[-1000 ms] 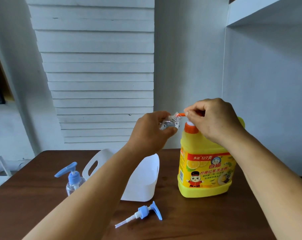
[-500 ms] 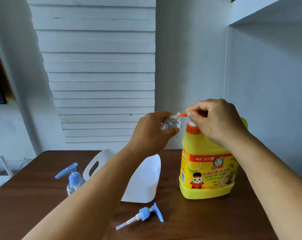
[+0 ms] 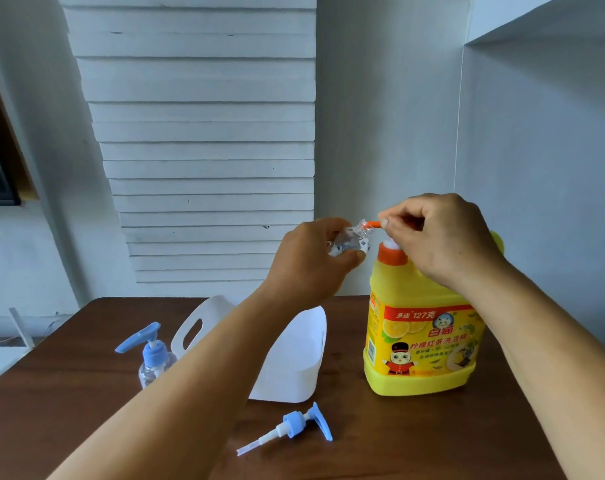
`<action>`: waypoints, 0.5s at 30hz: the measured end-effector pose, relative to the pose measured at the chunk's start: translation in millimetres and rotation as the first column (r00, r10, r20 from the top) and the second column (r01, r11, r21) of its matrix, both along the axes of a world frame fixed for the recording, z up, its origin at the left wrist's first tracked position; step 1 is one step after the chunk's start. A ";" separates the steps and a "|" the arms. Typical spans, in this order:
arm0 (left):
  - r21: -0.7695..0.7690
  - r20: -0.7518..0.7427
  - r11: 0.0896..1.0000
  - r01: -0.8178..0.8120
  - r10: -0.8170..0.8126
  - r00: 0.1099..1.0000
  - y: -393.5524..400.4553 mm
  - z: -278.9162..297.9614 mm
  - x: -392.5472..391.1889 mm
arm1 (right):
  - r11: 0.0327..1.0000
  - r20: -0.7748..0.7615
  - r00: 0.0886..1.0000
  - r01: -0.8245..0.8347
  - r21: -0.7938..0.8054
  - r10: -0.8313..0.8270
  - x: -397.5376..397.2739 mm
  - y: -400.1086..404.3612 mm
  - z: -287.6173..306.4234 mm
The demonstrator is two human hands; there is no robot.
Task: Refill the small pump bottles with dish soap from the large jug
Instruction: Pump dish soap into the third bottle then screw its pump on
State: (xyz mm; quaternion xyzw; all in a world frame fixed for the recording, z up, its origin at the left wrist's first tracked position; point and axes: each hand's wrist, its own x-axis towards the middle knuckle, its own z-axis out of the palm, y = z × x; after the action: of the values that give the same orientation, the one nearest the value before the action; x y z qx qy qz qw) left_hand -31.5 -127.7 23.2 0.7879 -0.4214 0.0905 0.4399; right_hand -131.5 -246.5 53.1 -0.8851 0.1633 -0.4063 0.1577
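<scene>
1. Over the last second little has changed: the left hand (image 3: 315,261) keeps the small clear bottle (image 3: 349,242) tilted with its mouth at the orange pump spout (image 3: 372,223) of the yellow dish soap jug (image 3: 420,334), and the right hand (image 3: 439,237) stays on the pump head. The view has only drifted slightly.
2. Left grip: fingers curled round the small bottle. Right grip: fingers curled over the pump head, fingertips pinching the spout; whether it is pressing down I cannot tell.
3. My reading: filling of this bottle is under way, with no soap level visible inside it.
4. Left of the jug, on the dark wooden table (image 3: 432,445), stands a cut-open white plastic container (image 3: 294,358). Further left of it stands a second small bottle with its blue pump (image 3: 152,355) fitted, apparently not refilled yet.
5. In front of the jug, toward the person, the loose blue pump head (image 3: 294,426) lies on its side.
6. Behind the jug rise a pale wall and white slatted panelling (image 3: 204,133); a white shelf (image 3: 536,19) juts out above it.
</scene>
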 end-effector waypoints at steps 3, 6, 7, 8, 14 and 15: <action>0.000 0.005 1.000 0.000 0.000 1.000 -0.2 -2.2 -0.2 | 1.000 0.004 1.000 0.010 -0.003 -0.010 2.1 0.2 -2.8; -0.015 -0.020 1.000 0.000 0.000 1.000 -1.2 -1.2 -2.1 | 1.000 0.002 1.000 0.004 -0.003 -0.004 0.3 0.6 -2.0; -0.025 -0.037 1.000 0.002 -0.003 0.999 -1.8 -0.7 -2.8 | 1.000 0.006 1.000 0.003 -0.010 -0.003 -0.7 0.5 -0.6; -0.038 -0.063 0.999 0.006 -0.009 0.998 -2.6 -0.2 -3.3 | 1.000 0.011 1.000 0.005 -0.021 -0.004 -1.2 0.1 1.2; -0.155 -0.315 0.987 0.050 -0.097 0.944 -6.2 -0.8 -4.4 | 0.999 0.012 1.000 0.003 -0.045 -0.003 0.4 -0.1 5.5; -0.177 -0.349 0.983 0.057 -0.117 0.930 -6.3 -1.3 -4.8 | 0.999 0.019 1.000 0.004 -0.047 -0.004 0.6 0.1 4.3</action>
State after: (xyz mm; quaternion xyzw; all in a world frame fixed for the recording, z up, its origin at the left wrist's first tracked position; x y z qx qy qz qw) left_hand -36.3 -134.0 22.0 0.7328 -0.3600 -0.0400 0.5760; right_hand -130.9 -246.4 57.4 -0.8843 0.1539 -0.4188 0.1376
